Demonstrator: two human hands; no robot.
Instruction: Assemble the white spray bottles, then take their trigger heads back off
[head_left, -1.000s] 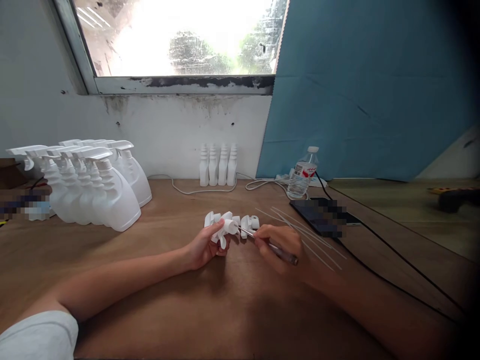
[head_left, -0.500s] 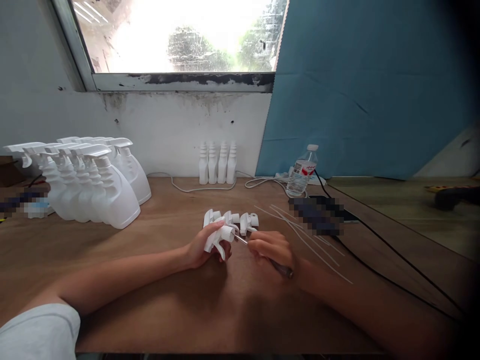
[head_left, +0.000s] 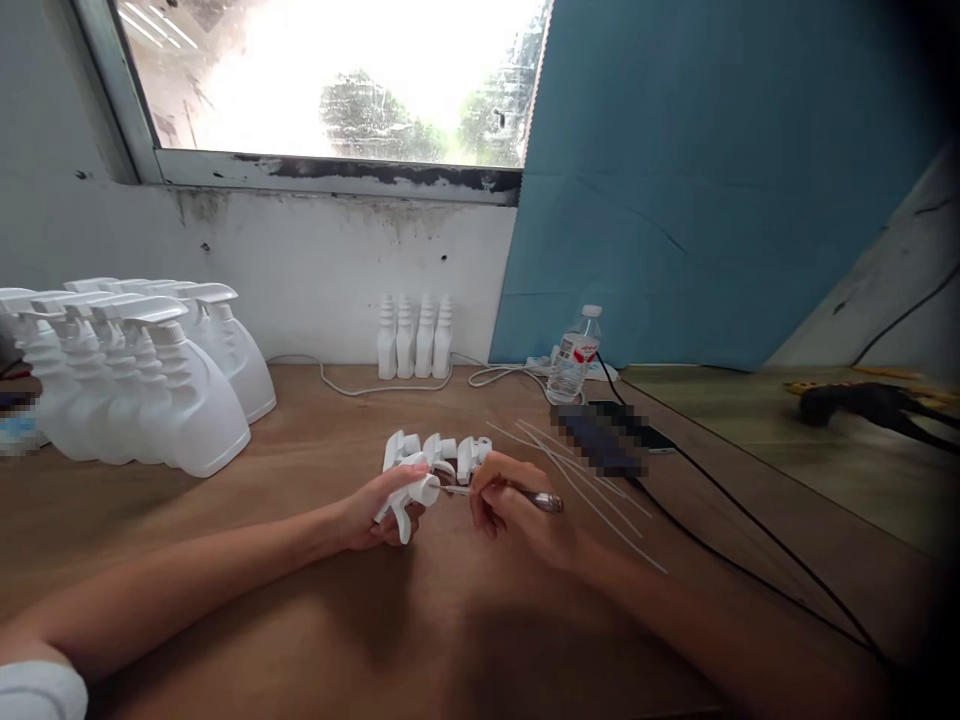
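My left hand (head_left: 373, 512) grips a white trigger spray head (head_left: 409, 494) just above the wooden table (head_left: 315, 600). My right hand (head_left: 504, 507) holds a thin metal tool (head_left: 525, 492) like a pen, its tip pointed at the collar of that spray head. The two hands are close together near the table's middle. Several more loose white spray heads (head_left: 442, 452) lie just behind the hands. Thin clear dip tubes (head_left: 592, 490) are scattered on the table to the right of my right hand.
Several assembled white spray bottles (head_left: 142, 390) stand at the left. Small white bottles (head_left: 414, 338) line the back wall under the window. A water bottle (head_left: 570, 356), a dark phone (head_left: 607, 432), black cables (head_left: 750, 570) and a blue board (head_left: 675, 180) are to the right.
The view has swung a little to the right and down. My right hand has tipped the tool flatter and brought it close to the spray head, which my left hand keeps holding.
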